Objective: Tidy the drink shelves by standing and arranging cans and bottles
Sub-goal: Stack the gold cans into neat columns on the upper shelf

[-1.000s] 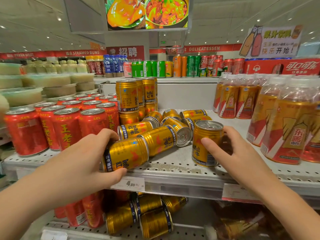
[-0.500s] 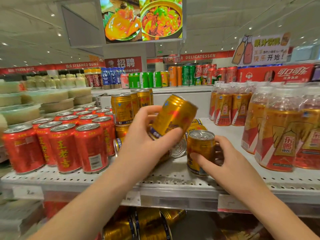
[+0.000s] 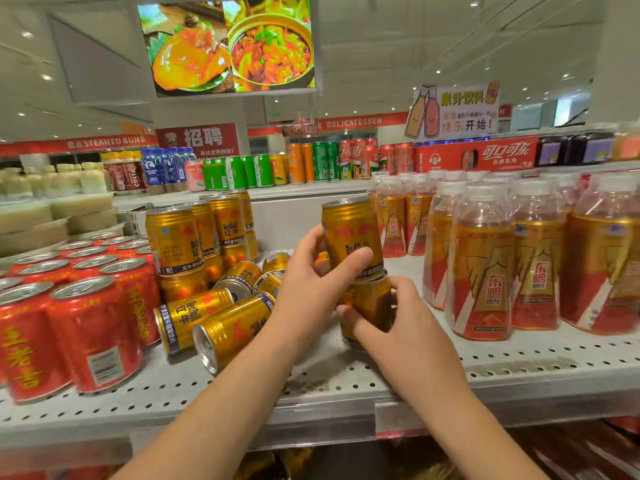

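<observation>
Left hand (image 3: 311, 292) fingers pinch the top can (image 3: 349, 230), perhaps crooked on the bottom can (image 3: 372, 303) beneath them (right hand (image 3: 401, 330) grips that); toppling threatens.

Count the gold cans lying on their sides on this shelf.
5 lying gold cans: two in front, three just behind them, all left of the left hand, which may hide more.

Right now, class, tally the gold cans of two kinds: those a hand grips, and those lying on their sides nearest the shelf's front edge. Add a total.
Gripped: 2, the upper can in the left hand, the lower can in the right hand.
Lying in front: 2, the left lying can, the right lying can.
Total: 4
</observation>
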Demonstrator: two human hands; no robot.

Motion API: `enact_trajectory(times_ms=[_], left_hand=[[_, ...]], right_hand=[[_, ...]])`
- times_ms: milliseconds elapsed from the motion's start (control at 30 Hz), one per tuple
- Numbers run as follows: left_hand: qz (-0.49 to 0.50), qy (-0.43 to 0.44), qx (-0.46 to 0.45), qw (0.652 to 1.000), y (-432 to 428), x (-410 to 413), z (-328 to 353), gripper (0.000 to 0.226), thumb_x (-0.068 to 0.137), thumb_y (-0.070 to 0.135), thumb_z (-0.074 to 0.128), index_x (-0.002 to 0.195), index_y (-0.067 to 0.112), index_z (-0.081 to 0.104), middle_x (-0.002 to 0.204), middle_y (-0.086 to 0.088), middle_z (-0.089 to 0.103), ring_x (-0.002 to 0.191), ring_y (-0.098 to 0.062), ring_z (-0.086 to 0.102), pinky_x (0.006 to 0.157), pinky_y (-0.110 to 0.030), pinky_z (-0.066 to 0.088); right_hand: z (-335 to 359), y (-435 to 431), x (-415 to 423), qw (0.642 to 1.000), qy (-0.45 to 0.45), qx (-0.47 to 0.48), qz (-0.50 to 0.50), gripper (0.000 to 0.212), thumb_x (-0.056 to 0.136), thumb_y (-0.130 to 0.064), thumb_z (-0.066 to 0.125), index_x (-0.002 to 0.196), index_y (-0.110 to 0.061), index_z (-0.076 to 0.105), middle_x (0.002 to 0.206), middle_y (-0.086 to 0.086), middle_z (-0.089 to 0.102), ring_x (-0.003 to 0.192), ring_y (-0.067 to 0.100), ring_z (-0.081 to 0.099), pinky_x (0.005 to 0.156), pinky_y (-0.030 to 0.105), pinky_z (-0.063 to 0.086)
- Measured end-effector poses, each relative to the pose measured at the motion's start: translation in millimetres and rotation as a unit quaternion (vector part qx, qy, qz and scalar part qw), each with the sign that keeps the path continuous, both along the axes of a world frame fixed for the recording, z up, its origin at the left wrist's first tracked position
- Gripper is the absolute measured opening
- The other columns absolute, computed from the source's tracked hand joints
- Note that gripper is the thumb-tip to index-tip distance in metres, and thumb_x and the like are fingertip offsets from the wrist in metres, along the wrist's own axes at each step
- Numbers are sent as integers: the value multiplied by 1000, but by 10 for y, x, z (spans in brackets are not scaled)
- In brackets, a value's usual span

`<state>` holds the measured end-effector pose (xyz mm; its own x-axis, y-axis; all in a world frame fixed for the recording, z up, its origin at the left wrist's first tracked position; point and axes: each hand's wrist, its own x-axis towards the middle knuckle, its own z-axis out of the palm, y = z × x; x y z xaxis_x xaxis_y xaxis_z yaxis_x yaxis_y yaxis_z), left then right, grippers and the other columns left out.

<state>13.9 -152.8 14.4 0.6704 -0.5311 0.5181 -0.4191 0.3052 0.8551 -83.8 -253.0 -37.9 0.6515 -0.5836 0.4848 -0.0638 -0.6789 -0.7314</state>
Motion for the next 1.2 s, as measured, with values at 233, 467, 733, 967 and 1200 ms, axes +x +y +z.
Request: enact_trajectory(times_ms=[233,467,733,967,1200], left_hand=[[-27,7,-2,1000,-102,17,-57,51,86,29,81,131,23,57,119,8,72,106,-12,71,85,-33,61],[-28,-1,35,999,-190,69,-128,49,82,56,75,126,36,65,116,5,73,110,-15,69,93,-44,59],[-32,-82,93,992,-37,-34,-267,61,91,39,75,144,31,47,133,13,63,123,-2,60,103,-31,52],[191,-375,143,896,915,37,-112,30,96,35,65,124,24,63,110,13,63,101,-3,57,87,-26,50],[293,-453,335,772,1531,332,-233,50,97,57,52,130,21,62,118,3,60,106,-18,52,93,-37,45]], right_hand=[[3,-6,-1,1000,-2,12,-2,53,71,-81,51,113,-51,40,99,-25,61,89,-4,60,64,22,49],[8,-28,6,999,-9,38,-11,47,78,-71,60,115,-55,38,99,-33,56,89,-10,56,61,15,42],[6,-54,-6,998,-48,22,-42,41,90,-41,66,125,-48,45,112,-22,59,98,-3,56,64,20,42],[5,190,-114,977,-136,-62,-155,61,93,-40,64,146,-28,36,146,-6,41,135,13,41,107,36,39],[-15,869,162,982,-113,-149,37,30,96,-32,54,126,-31,55,119,-18,53,117,2,51,96,12,40]])
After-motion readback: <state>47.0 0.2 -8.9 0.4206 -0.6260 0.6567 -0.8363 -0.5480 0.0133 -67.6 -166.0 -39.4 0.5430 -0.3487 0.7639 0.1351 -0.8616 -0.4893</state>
